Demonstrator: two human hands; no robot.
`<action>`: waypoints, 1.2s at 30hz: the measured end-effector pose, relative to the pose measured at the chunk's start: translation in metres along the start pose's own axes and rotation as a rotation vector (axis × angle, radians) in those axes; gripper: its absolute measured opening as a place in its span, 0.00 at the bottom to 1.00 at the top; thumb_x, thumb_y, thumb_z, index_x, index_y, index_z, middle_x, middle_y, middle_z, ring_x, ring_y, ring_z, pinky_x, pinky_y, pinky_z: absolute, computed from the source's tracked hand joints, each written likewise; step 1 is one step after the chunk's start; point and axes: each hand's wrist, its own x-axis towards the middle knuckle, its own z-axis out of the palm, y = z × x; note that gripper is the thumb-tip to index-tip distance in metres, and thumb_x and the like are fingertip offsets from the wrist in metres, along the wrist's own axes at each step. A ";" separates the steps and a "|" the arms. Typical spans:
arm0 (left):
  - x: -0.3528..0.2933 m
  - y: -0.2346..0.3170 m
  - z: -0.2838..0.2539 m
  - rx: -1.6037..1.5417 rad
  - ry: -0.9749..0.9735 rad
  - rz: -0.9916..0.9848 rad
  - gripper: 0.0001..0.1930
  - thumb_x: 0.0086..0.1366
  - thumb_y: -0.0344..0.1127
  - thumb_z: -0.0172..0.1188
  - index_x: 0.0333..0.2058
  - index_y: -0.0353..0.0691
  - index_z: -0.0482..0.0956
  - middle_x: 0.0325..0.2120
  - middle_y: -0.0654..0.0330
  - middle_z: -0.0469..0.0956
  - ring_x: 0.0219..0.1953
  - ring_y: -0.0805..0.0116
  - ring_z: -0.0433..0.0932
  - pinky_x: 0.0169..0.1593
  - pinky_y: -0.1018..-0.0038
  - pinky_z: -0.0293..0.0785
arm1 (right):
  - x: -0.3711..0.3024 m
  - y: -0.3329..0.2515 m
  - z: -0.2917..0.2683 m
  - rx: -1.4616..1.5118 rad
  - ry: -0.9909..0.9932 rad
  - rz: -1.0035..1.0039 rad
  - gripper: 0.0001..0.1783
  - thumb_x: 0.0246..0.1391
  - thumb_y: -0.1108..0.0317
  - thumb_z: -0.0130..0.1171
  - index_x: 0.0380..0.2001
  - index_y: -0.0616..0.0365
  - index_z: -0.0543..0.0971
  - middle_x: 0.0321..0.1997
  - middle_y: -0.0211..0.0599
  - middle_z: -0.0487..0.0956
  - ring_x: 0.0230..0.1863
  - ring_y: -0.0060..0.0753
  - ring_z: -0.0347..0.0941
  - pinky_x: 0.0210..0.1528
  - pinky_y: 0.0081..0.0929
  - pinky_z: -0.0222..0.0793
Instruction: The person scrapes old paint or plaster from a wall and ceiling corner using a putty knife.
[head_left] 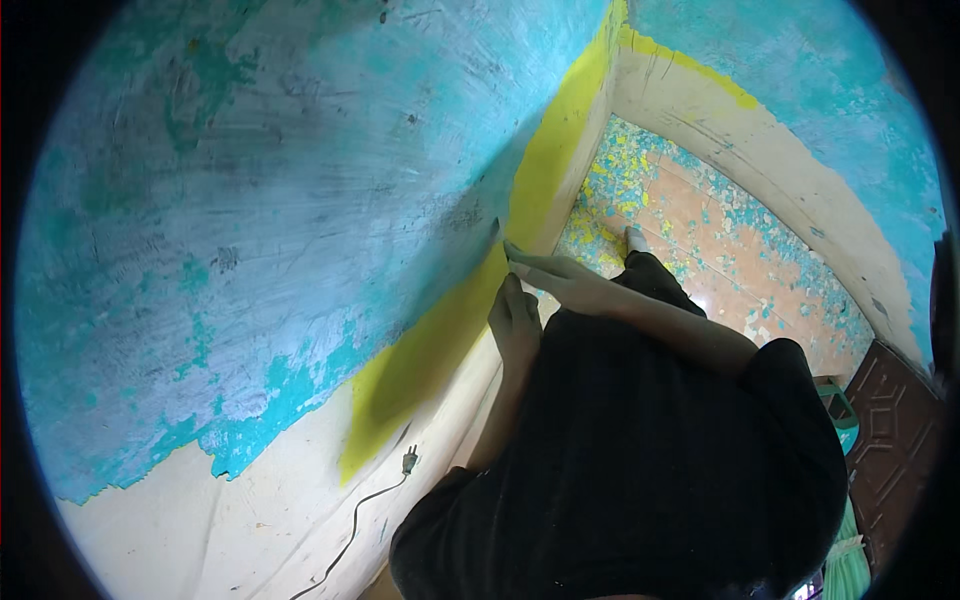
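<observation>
Both of my hands are up against the painted wall, at its yellow band (545,165). My right hand (570,283) reaches in with its fingers pressed together toward the wall; a small dark edge shows at their tips, too little to name. Just below it, my left hand (515,318) has its fingers bent and closed close to the right fingertips. Whatever the two hands grip is mostly hidden. Above the band the wall (300,180) is worn blue and teal paint; below it the surface is cream.
Blue and yellow paint flakes (625,165) litter the tiled floor (690,225) in the corner. A plug (409,460) with a dark cord lies at lower left. A brown panelled door (890,440) and a bundle of green bristles (848,560) are at lower right.
</observation>
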 end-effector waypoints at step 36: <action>0.009 0.039 0.041 -0.029 0.071 -0.077 0.21 0.72 0.48 0.45 0.39 0.33 0.75 0.13 0.71 0.60 0.12 0.84 0.56 0.16 0.81 0.49 | 0.008 -0.019 -0.031 -0.118 0.026 -0.164 0.34 0.64 0.49 0.42 0.64 0.63 0.58 0.56 0.52 0.72 0.58 0.42 0.67 0.59 0.33 0.60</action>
